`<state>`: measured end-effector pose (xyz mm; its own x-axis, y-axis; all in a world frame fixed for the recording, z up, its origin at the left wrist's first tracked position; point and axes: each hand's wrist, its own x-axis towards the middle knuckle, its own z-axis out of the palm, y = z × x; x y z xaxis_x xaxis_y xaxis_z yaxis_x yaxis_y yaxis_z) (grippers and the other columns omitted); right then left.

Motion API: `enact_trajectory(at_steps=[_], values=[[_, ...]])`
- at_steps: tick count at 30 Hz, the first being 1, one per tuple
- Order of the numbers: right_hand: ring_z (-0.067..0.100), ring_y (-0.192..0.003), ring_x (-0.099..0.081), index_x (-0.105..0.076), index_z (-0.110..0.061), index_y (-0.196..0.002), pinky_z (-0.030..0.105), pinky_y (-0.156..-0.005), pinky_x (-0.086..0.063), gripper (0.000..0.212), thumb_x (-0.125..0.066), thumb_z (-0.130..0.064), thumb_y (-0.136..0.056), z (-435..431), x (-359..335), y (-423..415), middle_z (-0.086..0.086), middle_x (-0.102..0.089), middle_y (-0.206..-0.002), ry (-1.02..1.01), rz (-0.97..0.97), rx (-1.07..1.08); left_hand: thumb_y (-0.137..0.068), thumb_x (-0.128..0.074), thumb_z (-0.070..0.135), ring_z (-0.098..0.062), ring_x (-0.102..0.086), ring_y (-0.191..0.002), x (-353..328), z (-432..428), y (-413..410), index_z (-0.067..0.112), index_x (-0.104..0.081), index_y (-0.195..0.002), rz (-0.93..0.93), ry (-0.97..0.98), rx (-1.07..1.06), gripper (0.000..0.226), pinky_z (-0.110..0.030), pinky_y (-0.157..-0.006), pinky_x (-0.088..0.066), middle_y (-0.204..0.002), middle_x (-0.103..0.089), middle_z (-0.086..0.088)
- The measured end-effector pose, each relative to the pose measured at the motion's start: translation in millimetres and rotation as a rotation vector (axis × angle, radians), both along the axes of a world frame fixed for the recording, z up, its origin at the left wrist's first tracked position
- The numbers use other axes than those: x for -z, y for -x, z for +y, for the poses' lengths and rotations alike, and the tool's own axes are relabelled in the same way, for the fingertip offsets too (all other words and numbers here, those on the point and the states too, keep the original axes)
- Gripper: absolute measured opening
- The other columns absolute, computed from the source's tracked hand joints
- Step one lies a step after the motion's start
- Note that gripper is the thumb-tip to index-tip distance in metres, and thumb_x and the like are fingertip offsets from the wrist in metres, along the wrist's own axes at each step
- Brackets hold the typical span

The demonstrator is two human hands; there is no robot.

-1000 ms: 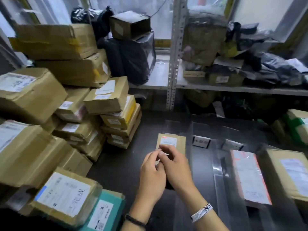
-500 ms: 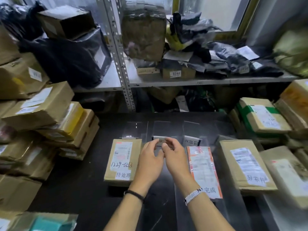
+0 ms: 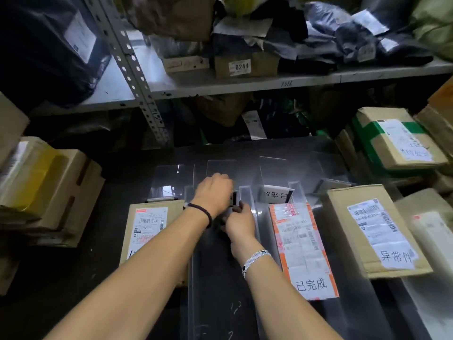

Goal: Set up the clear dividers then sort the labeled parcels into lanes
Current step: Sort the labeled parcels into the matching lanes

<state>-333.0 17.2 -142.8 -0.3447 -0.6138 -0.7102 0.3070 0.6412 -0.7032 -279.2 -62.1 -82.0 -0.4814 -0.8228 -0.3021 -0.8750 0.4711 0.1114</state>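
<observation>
Right hand [image 3: 239,222] pinching small white paper lane label [image 3: 234,198] between 2 clear plastic dividers [image 3: 247,196]; left hand [image 3: 213,192] covering it, grip not discernible. Best: seating label upright, text facing front.

On the counter [image 3: 73,303], a flat parcel [image 3: 304,251] as landmark. Left of it, past a clear divider [image 3: 247,200]: right hand [image 3: 239,223] and left hand [image 3: 213,192], both gripping a small card [image 3: 234,198]. Further left, a boxed parcel [image 3: 147,227]. Right of it, a larger parcel [image 3: 367,231]. Behind it, a standing label [image 3: 277,195]; beyond and above that, the shelf [image 3: 245,82]. Far left, stacked boxes [image 3: 49,192].
</observation>
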Motion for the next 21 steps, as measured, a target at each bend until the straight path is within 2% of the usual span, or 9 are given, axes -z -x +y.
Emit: enact_trajectory(at_steps=[2,5,8,11,12,14,17,19,21], values=[[0.023,-0.099,-0.061,-0.05,-0.031,-0.138,0.052,-0.101,-0.054,0.061,-0.044,-0.012,-0.081,-2.6,3.7,0.5,0.005,-0.067,-0.123,0.028,-0.007,0.005,-0.092,-0.059,0.01,-0.031,-0.057,-0.114,6.4,-3.2,5.7,0.012,-0.066,-0.12,-0.055,0.037,0.033,0.029,-0.041,-0.084,-0.049,-0.119,-0.057,-0.007],[0.023,-0.1,-0.063,-0.054,-0.041,-0.115,0.051,-0.101,-0.054,0.049,-0.043,-0.01,-0.079,-2.5,-0.3,0.2,0.002,-0.069,-0.119,0.044,-0.02,0.052,-0.092,-0.061,0.01,-0.03,-0.06,-0.107,3.6,-5.6,9.3,0.01,-0.067,-0.107,-0.046,0.108,0.048,0.017,-0.038,-0.071,-0.042,-0.111,-0.059,-0.008],[0.028,-0.11,-0.065,-0.05,-0.041,-0.128,0.051,-0.104,-0.052,0.056,-0.046,-0.009,-0.082,-0.3,-12.8,-0.1,0.003,-0.068,-0.121,0.064,-0.06,0.092,-0.086,-0.063,0.008,-0.033,-0.065,-0.098,-3.1,-6.3,1.5,0.013,-0.07,-0.099,0.088,0.115,-0.04,0.016,-0.036,-0.068,-0.044,-0.103,-0.064,-0.007],[0.021,-0.111,-0.064,-0.05,-0.036,-0.136,0.046,-0.104,-0.053,0.052,-0.061,-0.009,-0.093,0.5,-21.8,1.5,-0.006,-0.067,-0.119,0.141,-0.054,0.071,-0.083,-0.069,0.006,-0.027,-0.065,-0.097,-11.6,-2.4,-9.4,0.015,-0.074,-0.105,0.378,0.04,-0.244,0.025,-0.035,-0.081,-0.054,-0.105,-0.068,-0.004],[0.018,-0.111,-0.065,-0.053,-0.034,-0.131,0.043,-0.102,-0.054,0.045,-0.064,-0.01,-0.095,0.1,-23.7,2.6,-0.007,-0.067,-0.118,0.169,-0.019,0.057,-0.083,-0.072,0.006,-0.023,-0.065,-0.099,-15.4,0.1,-11.9,0.015,-0.074,-0.11,0.477,-0.003,-0.327,0.028,-0.031,-0.085,-0.053,-0.109,-0.069,-0.004],[0.019,-0.106,-0.067,-0.063,-0.027,-0.115,0.037,-0.095,-0.055,0.026,-0.067,-0.01,-0.095,-0.4,-29.2,7.1,-0.003,-0.071,-0.11,0.227,0.094,0.05,-0.08,-0.078,0.006,-0.017,-0.065,-0.096,-20.2,5.0,-16.0,0.014,-0.073,-0.112,0.62,-0.067,-0.46,0.033,-0.023,-0.085,-0.05,-0.11,-0.072,-0.003],[0.017,-0.089,-0.066,-0.065,-0.024,-0.094,0.026,-0.077,-0.049,0.014,-0.066,-0.01,-0.096,-1.1,-41.4,18.8,-0.003,-0.071,-0.092,0.292,0.323,-0.005,-0.078,-0.082,0.008,-0.015,-0.066,-0.094,-25.9,7.5,-23.0,0.015,-0.072,-0.107,0.706,-0.137,-0.563,0.031,-0.021,-0.081,-0.049,-0.104,-0.073,-0.001],[0.015,-0.082,-0.064,-0.066,-0.022,-0.093,0.021,-0.07,-0.043,0.014,-0.064,-0.008,-0.097,-2.1,-47.0,26.5,-0.002,-0.07,-0.088,0.37,0.5,-0.124,-0.082,-0.08,0.011,-0.018,-0.064,-0.1,-30.2,8.8,-27.5,0.015,-0.068,-0.112,0.621,-0.093,-0.504,0.033,-0.026,-0.086,-0.05,-0.108,-0.069,-0.002],[0.018,-0.084,-0.062,-0.072,-0.015,-0.099,0.022,-0.07,-0.042,0.016,-0.061,-0.004,-0.095,-2.8,-49.8,31.1,0.002,-0.07,-0.092,0.436,0.698,-0.242,-0.085,-0.076,0.015,-0.023,-0.059,-0.113,-32.7,10.3,-32.0,0.016,-0.061,-0.126,0.44,0.021,-0.352,0.043,-0.034,-0.094,-0.05,-0.121,-0.062,-0.004]])
